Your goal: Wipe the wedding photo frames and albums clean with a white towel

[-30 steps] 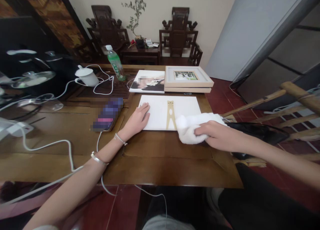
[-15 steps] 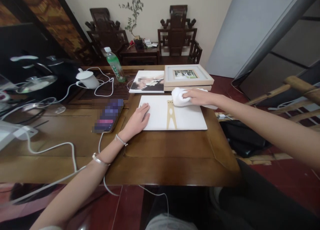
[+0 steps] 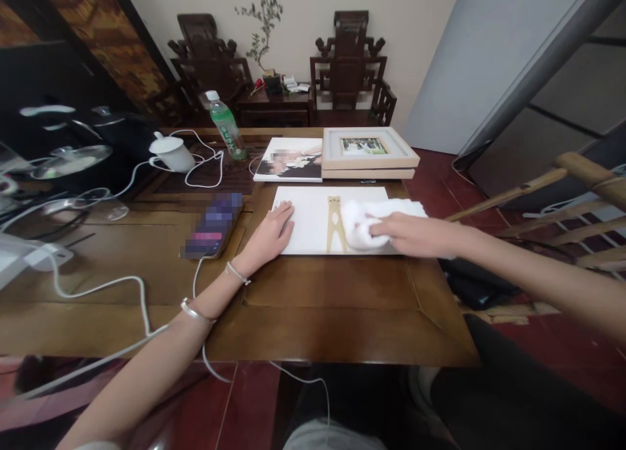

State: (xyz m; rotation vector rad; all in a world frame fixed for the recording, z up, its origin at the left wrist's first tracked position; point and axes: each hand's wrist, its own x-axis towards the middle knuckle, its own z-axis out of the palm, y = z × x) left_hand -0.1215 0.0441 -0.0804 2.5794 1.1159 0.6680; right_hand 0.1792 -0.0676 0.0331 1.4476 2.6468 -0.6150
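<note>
A flat white panel [image 3: 310, 225] lies on the wooden table, with a tan stand-shaped piece [image 3: 334, 223] along its middle. My left hand [image 3: 276, 229] rests flat on the panel's left edge, fingers stretched out. In my right hand [image 3: 415, 233] is a bunched white cloth [image 3: 364, 225], pressed on the right part of the panel just beside the tan piece. The cloth's loose end hangs past the panel's right edge and hides that corner.
Behind the panel lie a photo print [image 3: 293, 162] and stacked wooden picture frames [image 3: 411, 163]. To the left are a phone [image 3: 214, 227] with a cable, a lidded white cup [image 3: 172, 155], a green bottle [image 3: 227, 127] and a pot [image 3: 73, 166]. A wooden chair [image 3: 552, 189] stands at the right.
My right hand has drawn the white cloth from the panel's far edge toward me, down its right side. My left hand stays where it was.
</note>
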